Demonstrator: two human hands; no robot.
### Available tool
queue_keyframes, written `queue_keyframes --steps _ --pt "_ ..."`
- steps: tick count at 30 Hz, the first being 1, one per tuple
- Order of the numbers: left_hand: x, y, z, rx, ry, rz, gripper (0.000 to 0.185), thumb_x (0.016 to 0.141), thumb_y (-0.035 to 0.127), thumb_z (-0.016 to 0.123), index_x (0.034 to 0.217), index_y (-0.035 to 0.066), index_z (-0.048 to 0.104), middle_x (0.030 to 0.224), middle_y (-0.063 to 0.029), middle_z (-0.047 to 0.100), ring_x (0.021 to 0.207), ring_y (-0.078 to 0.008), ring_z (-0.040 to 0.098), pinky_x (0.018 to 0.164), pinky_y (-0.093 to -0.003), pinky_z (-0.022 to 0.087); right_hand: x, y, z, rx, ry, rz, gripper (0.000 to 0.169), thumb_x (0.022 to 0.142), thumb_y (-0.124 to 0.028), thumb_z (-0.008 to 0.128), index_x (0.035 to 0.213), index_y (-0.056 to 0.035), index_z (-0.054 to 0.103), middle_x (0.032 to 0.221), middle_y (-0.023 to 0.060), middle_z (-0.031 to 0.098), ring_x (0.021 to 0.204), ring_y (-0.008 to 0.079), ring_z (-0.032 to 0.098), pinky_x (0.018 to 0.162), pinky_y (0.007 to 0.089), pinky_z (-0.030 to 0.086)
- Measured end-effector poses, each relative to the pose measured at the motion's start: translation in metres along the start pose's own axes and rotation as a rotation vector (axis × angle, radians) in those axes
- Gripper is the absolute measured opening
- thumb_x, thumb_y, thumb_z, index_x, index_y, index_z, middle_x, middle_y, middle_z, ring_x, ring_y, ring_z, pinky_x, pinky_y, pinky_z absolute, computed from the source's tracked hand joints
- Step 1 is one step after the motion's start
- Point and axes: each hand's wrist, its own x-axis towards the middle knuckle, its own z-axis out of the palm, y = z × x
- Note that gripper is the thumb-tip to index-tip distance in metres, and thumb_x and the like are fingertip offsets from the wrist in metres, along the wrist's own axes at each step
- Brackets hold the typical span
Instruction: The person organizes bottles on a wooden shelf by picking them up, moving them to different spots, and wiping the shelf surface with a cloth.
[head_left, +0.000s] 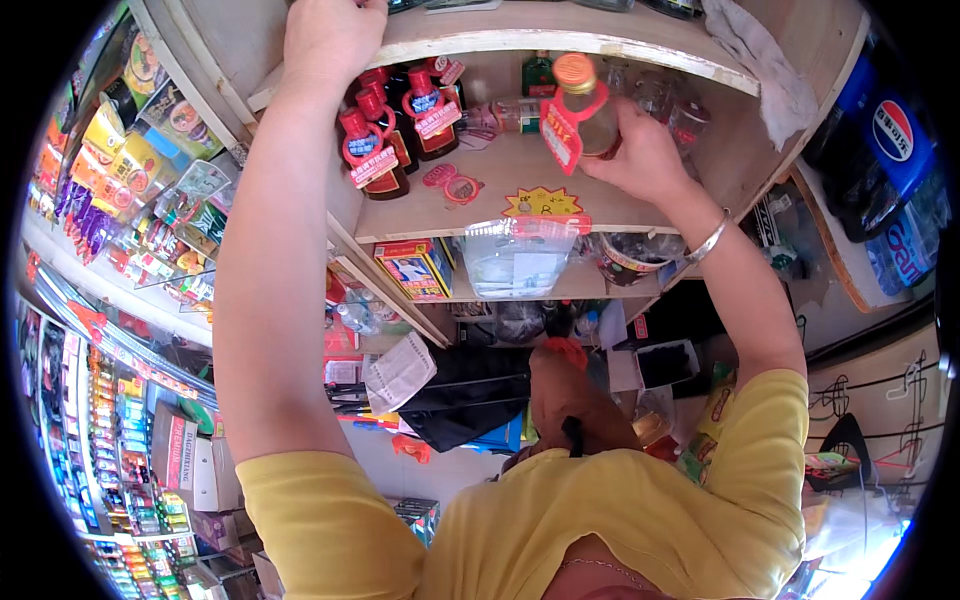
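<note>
My right hand (637, 154) grips a clear glass bottle (600, 124) with an orange-gold screw cap and a red printed neck tag (562, 135). The bottle is upright with a slight tilt, held over the front part of a wooden shelf (487, 180). My left hand (334, 37) is raised at the top of the view by the upper shelf board (555, 34); its fingers are mostly cut off, so what they hold is hidden. Below that hand, several dark bottles with red caps and neck tags (375, 154) stand at the shelf's left end.
Behind my right hand stand clear glass bottles (652, 94); a bottle lies on its side (517, 116). A grey cloth (772, 82) hangs off the upper board. On the shelf lie loose red tags (454, 185). Pepsi bottles (885, 135) stand at right, packaged snacks (120, 150) at left.
</note>
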Motion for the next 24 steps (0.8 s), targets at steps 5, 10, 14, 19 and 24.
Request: queue_keyframes --steps 5,10,14,19,24 --pt "0.013 -0.033 0.003 0.086 -0.035 0.081 0.035 0.084 0.011 0.069 0.119 0.01 0.064 0.1 -0.0083 0.072 0.091 -0.0226 0.07 0.084 -0.0335 0.055 -0.02 0.002 -0.005 0.267 0.08 0.098 0.065 0.064 -0.029 0.083 0.114 0.0043 0.057 0.103 0.0233 0.067 0.092 0.0374 0.067 0.081 0.0411 0.055" --pt "0.008 -0.028 0.002 0.012 0.015 0.073 0.028 0.082 0.011 0.066 0.11 0.009 0.068 0.096 -0.0119 0.072 0.091 -0.03 0.069 0.083 -0.0389 0.055 -0.024 -0.008 -0.006 0.362 0.141 0.095 0.062 0.064 -0.028 0.083 0.111 0.0034 0.058 0.1 0.0225 0.067 0.09 0.037 0.067 0.081 0.0408 0.055" --pt "0.0 -0.021 -0.001 0.025 0.045 0.052 0.025 0.083 0.009 0.065 0.108 0.007 0.069 0.097 -0.0162 0.071 0.09 -0.0305 0.07 0.082 -0.0388 0.055 -0.026 -0.021 -0.004 0.214 0.144 -0.079 0.061 0.063 -0.031 0.085 0.108 0.0007 0.059 0.098 0.0216 0.066 0.09 0.0368 0.067 0.08 0.0416 0.054" --pt "-0.001 -0.012 0.007 0.049 0.15 0.122 0.019 0.081 0.008 0.064 0.098 0.007 0.07 0.091 -0.0152 0.071 0.086 -0.0334 0.069 0.08 -0.0414 0.055 -0.023 -0.03 -0.006 0.412 0.085 -0.058 0.055 0.064 -0.015 0.084 0.11 0.001 0.059 0.101 0.0173 0.068 0.093 0.0277 0.068 0.082 0.0381 0.054" --pt "-0.005 -0.008 0.001 0.019 0.104 0.018 0.017 0.082 0.006 0.062 0.097 0.006 0.069 0.097 -0.0151 0.07 0.091 -0.0337 0.067 0.082 -0.0417 0.054 -0.014 -0.036 0.003 0.458 0.088 -0.062 0.056 0.065 -0.017 0.085 0.11 0.0015 0.059 0.102 0.0171 0.068 0.093 0.0263 0.068 0.082 0.0367 0.054"
